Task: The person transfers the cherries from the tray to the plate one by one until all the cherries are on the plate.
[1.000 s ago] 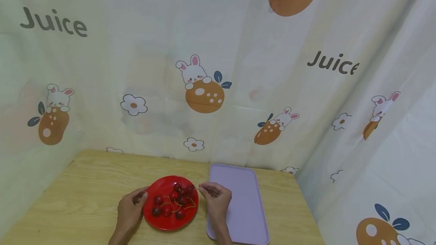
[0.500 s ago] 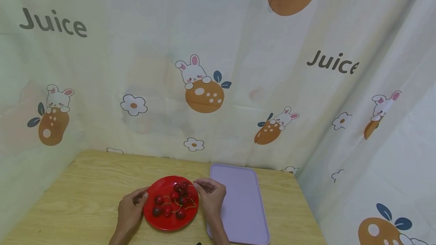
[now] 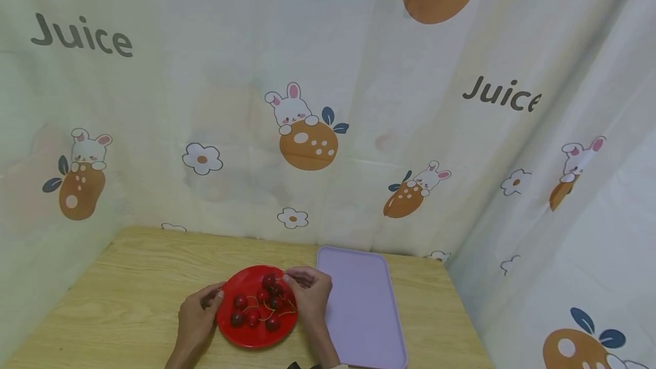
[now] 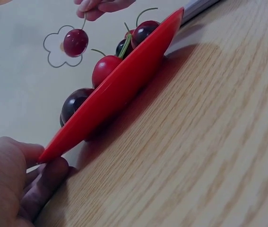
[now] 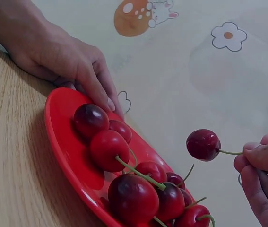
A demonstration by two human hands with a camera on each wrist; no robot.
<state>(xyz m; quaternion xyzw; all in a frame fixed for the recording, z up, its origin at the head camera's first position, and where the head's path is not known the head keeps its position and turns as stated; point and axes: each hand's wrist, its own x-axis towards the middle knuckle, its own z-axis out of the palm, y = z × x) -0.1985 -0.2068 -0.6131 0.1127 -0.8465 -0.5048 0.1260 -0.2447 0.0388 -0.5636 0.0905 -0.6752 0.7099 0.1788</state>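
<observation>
My left hand (image 3: 197, 315) grips the near-left rim of a red plate (image 3: 251, 339), thumb on top and fingers beneath, as the left wrist view shows. Several dark red cherries (image 5: 133, 198) with green stems lie on the plate. Between thumb and fingertips, my right hand (image 5: 266, 172) pinches the thin stem of one cherry (image 5: 203, 144). That fruit hangs in the air over the plate, apart from the others, in both wrist views. In the head view the right hand sits at the plate's right edge.
A lilac rectangular tray (image 3: 364, 312) lies right of the plate, close to my right forearm. Both stand on a light wooden table (image 3: 154, 278). A printed curtain (image 3: 230, 101) with rabbits and fruit hangs behind and along the sides.
My right hand has moved left, in over the plate's right edge, carrying the cherry by its stem. The left hand and plate have stayed almost where they were.
</observation>
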